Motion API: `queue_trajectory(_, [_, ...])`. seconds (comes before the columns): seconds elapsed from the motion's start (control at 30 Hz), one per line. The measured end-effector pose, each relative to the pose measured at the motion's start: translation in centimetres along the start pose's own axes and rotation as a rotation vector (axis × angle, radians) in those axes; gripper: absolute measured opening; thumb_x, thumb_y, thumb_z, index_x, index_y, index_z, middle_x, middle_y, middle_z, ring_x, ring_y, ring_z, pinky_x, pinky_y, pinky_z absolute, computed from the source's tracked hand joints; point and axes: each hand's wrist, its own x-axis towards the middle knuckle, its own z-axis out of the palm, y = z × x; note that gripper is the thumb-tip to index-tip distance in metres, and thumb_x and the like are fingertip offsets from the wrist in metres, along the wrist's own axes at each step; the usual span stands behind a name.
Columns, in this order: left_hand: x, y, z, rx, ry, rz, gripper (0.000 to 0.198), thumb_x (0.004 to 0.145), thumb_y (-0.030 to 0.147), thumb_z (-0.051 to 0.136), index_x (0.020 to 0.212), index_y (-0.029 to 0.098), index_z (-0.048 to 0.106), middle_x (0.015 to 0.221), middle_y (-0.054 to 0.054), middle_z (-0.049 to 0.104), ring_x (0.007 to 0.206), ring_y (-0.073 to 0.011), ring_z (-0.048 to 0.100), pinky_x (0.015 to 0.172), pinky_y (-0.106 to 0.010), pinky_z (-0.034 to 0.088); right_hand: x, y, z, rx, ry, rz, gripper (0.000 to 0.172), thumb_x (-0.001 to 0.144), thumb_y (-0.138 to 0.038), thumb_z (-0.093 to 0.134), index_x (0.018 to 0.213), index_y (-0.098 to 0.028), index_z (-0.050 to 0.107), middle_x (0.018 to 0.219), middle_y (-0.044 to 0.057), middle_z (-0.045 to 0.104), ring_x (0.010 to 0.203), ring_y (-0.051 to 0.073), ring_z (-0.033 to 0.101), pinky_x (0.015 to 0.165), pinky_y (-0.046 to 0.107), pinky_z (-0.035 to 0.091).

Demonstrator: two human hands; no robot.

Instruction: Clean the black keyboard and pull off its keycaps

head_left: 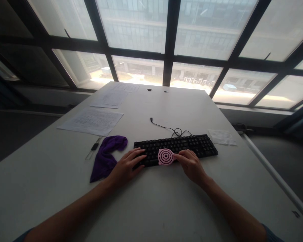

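We pinch the handle of a pink brush (166, 156) in our right hand (192, 163); its round head is over the black keyboard (204, 145), just left of that hand; our left hand (128, 164) rests on the keyboard's left end, fingers spread; a purple cloth (103, 162) lies on the worktop (156, 205), just left of this hand.

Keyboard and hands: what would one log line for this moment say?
left hand: on keyboard, left end; right hand: holding pink tool over keyboard; cloth: beside left hand
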Motion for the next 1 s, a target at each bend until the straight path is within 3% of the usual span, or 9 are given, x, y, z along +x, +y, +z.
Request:
queue_trajectory(0.3, [-0.1, 0.1, 0.0, -0.015, -0.010, -0.016, 0.035, 0.095, 0.030, 0.061, 0.129, 0.023, 0.063, 0.142, -0.009, 0.058, 0.137, -0.0290, 0.048, 0.113, -0.052, 0.046, -1.1, 1.2, -0.8, 0.053, 0.006, 0.021, 0.031, 0.100, -0.016, 0.051, 0.122, -0.026, 0.071, 0.099, 0.008, 0.065, 0.090, 0.020, 0.059, 0.081, 0.035, 0.049])
queue_trajectory(0.5, [0.0, 0.1, -0.1, -0.023, -0.002, -0.027, 0.035, 0.094, 0.030, 0.062, 0.129, 0.025, 0.065, 0.141, -0.009, 0.059, 0.137, -0.0294, 0.048, 0.112, -0.052, 0.047, -1.1, 0.6, -0.4, 0.076, -0.009, 0.013, 0.033, 0.100, -0.015, 0.050, 0.124, -0.027, 0.070, 0.097, 0.008, 0.066, 0.089, 0.020, 0.060, 0.080, 0.035, 0.051])
queue_trajectory(1.0, [0.0, 0.2, 0.0, -0.008, -0.011, -0.021, 0.034, 0.096, 0.030, 0.060, 0.129, 0.023, 0.064, 0.142, -0.010, 0.058, 0.137, -0.0293, 0.048, 0.113, -0.052, 0.046, -0.9, 1.1, -0.9, 0.041, -0.006, -0.022, 0.032, 0.100, -0.014, 0.048, 0.117, -0.024, 0.073, 0.098, 0.008, 0.068, 0.089, 0.019, 0.059, 0.081, 0.035, 0.046])
